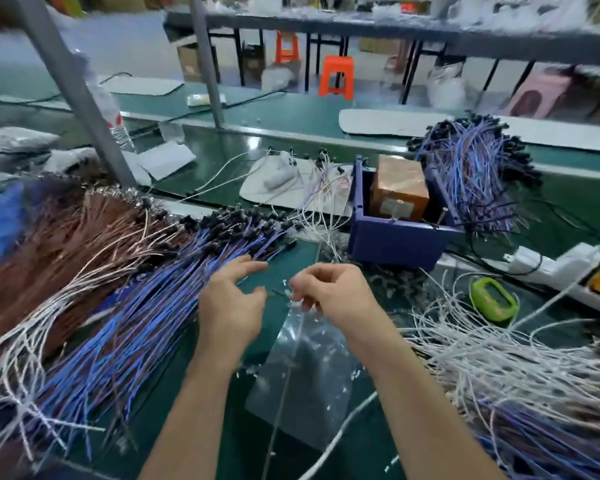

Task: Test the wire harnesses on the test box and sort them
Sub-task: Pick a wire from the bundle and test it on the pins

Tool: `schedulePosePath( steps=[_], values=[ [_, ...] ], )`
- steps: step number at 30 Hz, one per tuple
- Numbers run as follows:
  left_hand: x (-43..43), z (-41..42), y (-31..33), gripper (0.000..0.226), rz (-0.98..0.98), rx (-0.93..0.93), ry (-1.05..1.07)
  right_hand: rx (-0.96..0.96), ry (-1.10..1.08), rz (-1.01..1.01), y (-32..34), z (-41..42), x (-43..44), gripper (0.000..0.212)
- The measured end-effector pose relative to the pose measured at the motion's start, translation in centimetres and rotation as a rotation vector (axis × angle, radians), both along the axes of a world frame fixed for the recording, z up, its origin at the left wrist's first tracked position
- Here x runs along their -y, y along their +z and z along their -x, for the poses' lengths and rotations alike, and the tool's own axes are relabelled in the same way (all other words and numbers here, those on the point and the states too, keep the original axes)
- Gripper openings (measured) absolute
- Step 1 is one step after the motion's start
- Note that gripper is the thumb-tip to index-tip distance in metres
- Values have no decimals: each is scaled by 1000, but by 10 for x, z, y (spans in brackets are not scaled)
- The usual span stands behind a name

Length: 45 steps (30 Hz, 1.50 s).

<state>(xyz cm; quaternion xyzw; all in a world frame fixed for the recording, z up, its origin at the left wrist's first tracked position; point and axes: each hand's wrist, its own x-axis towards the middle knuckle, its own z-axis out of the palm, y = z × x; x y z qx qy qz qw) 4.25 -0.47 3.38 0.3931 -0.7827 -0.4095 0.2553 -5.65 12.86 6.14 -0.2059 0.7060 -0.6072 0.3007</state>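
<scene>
fingers, left hand (231, 303): spread and loosely bent, grasping nothing; the fingertips (255, 266) reach the near edge of the blue pile (146, 299), but i cannot tell whether they touch it.
fingers, right hand (333, 292): curled, with thumb and forefinger pinching one thin grey wire (293, 363) that runs on beyond the fingers and back toward the person.
clear bag (305, 382): one, flat on the green surface (229, 448) just below the right fingers; the pinched wire crosses it.
test box (395, 240): one, blue and open-topped, just beyond the right fingers, with one brown block (399, 188) inside.
blue pile: one of two blue heaps, strands too many to count; it lies left of the left fingers.
blue heap (475, 181): the second, beyond and right of the test box.
brown pile (66, 244): one, further left of the fingers, touching the blue pile.
white tangle (499, 362): one, right of the right fingers.
loose white strands (323, 199): a few, beyond the fingers, left of the test box.
green gadget (494, 299): one, right of the right fingers.
power strip (555, 268): one, white, right of the test box.
orange stools (336, 77): two, far beyond the fingers.
</scene>
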Motion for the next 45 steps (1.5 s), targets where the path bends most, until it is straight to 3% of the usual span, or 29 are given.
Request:
schedulePosePath(
  steps=[2,8,11,16,20,24,27,29,32,34,36,38,41,45],
  values=[
    [14,-8,-6,39,71,34,54,-158,34,-173,-3,10,20,14],
    [31,-12,-20,46,188,129,64,-612,427,-552,-8,37,82,54],
    [31,-11,-26,42,237,149,69,-711,352,-628,-14,44,106,61],
    [33,-10,-33,44,290,171,57,-992,263,-734,-33,51,114,57],
    [36,-10,-34,44,312,150,70,-1113,341,-833,-22,51,98,30],
    [41,-10,-35,43,376,187,31,-961,309,-828,10,51,65,23],
    [43,-10,-32,37,528,234,-3,-714,265,-674,34,55,38,24],
    [42,-9,-25,27,557,160,-29,-558,233,-530,43,56,24,27],
    [39,-5,-10,28,83,-43,-185,-290,54,-131,44,52,7,27],
    [37,-3,-2,33,-231,-162,-327,39,-84,244,43,49,-3,19],
    [33,2,5,28,-339,-238,-417,325,-133,513,42,44,-7,14],
    [24,10,10,29,-400,-262,-479,432,-138,564,39,39,-5,18],
    [3,21,13,19,-451,-258,-537,423,-229,503,34,35,-6,25],
    [-6,20,13,21,-448,-261,-581,533,-440,647,32,53,-39,41]
  ],
)
